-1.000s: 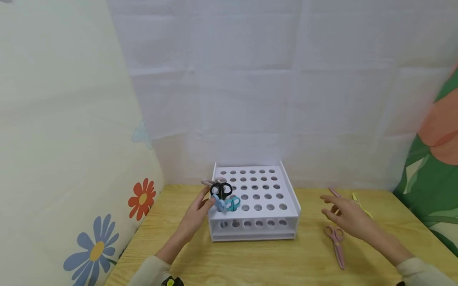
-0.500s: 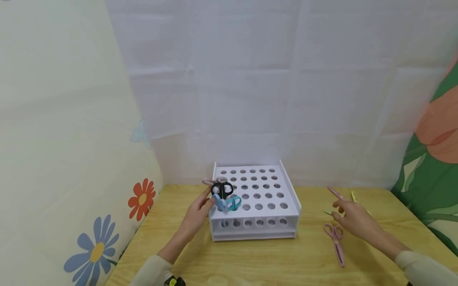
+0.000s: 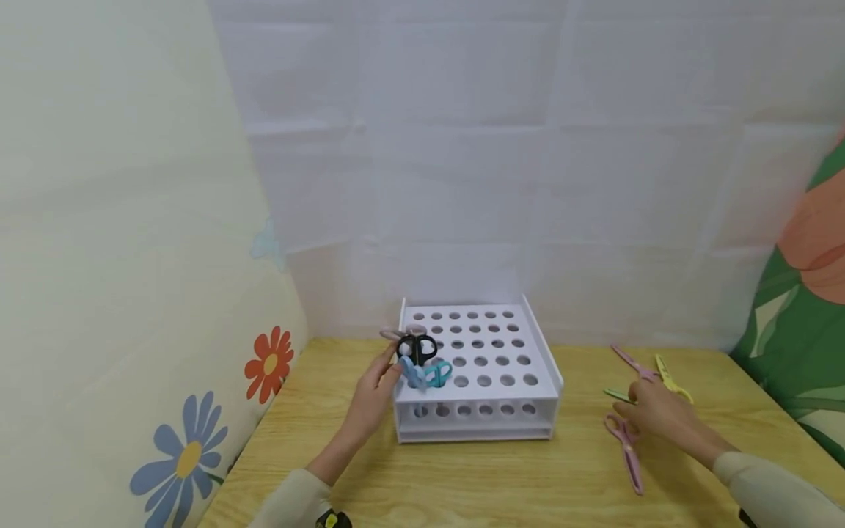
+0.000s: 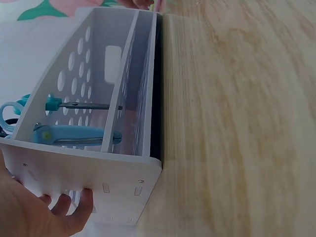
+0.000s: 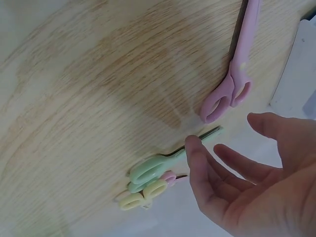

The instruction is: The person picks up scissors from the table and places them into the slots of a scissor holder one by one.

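Note:
A white rack with round holes (image 3: 475, 434) holds black scissors (image 3: 416, 350), teal scissors (image 4: 53, 103) and light blue scissors (image 4: 74, 134) upright; pale pinkish handles (image 3: 391, 334) show behind them. My left hand (image 3: 371, 389) rests against the rack's left side panel, several fingertips touching its outer face; its thumb is by the top edge. On the right, my right hand (image 5: 252, 182) hovers low at the green scissors (image 5: 150, 170), thumb well apart from the fingers. Its index finger overlaps the green scissors' narrow end; whether it touches is unclear. Pink scissors (image 3: 631, 469) lie nearer me.
Purple-pink scissors (image 3: 632, 359) and yellow scissors (image 3: 665, 374) lie just beyond my right hand. Behind the wooden table (image 3: 462, 484) hangs a white cloth (image 3: 429, 183). Flower-printed cloths stand at the left (image 3: 178, 220) and right (image 3: 792, 323).
My right hand has come down and in over the green scissors, drawing its fingers together somewhat in the head view. My left hand keeps its place at the rack, and the scissors lie as before.

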Demonstrator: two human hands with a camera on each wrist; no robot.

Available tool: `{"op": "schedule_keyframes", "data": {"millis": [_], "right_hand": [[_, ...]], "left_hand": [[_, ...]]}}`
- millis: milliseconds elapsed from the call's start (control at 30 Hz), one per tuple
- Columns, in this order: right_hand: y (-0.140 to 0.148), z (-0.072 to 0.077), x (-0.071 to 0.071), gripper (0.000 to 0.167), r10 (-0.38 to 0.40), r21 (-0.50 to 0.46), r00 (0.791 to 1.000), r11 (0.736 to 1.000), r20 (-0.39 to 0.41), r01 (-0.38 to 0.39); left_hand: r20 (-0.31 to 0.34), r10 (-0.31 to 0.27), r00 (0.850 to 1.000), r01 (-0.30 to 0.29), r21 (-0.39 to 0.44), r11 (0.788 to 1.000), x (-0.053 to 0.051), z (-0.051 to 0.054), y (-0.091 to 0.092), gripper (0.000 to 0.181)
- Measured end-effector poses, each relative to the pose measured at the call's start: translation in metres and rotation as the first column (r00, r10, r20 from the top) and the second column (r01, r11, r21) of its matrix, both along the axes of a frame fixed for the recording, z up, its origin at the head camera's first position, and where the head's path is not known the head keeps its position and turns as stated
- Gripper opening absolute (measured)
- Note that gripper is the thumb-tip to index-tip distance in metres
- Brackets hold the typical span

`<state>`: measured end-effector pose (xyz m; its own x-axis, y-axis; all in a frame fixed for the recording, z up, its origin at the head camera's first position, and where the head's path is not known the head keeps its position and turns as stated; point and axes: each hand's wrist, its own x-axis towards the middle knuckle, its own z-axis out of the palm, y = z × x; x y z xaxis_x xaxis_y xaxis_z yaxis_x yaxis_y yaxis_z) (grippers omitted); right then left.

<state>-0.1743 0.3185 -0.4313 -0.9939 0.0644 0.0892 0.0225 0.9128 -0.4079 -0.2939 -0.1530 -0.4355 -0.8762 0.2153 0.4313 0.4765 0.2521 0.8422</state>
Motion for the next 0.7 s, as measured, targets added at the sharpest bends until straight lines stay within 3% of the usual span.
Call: {"op": "schedule_keyframes", "data": {"millis": [267, 500, 700], "right_hand": [[0.006, -0.015, -0.002, 0.033, 0.004, -0.081, 0.999, 0.997, 0.053, 0.0], [0.003, -0.024, -0.004, 0.04, -0.027, -0.039, 0.998, 0.999, 0.06, 0.029], [0.003, -0.024, -0.005, 0.025, 0.016, 0.001, 1.0, 1.0, 0.019, -0.016]], "left_hand": [[-0.021, -0.001, 1.0, 0.001, -0.002, 1.0, 0.003, 0.0, 0.002, 0.05], [-0.025, -0.01, 1.0, 0.01, 0.006, 1.0, 0.004, 0.001, 0.002, 0.049], [-0.007, -0.028, 1.0, 0.028, 0.023, 0.999, 0.003, 0.001, 0.002, 0.05]]}}
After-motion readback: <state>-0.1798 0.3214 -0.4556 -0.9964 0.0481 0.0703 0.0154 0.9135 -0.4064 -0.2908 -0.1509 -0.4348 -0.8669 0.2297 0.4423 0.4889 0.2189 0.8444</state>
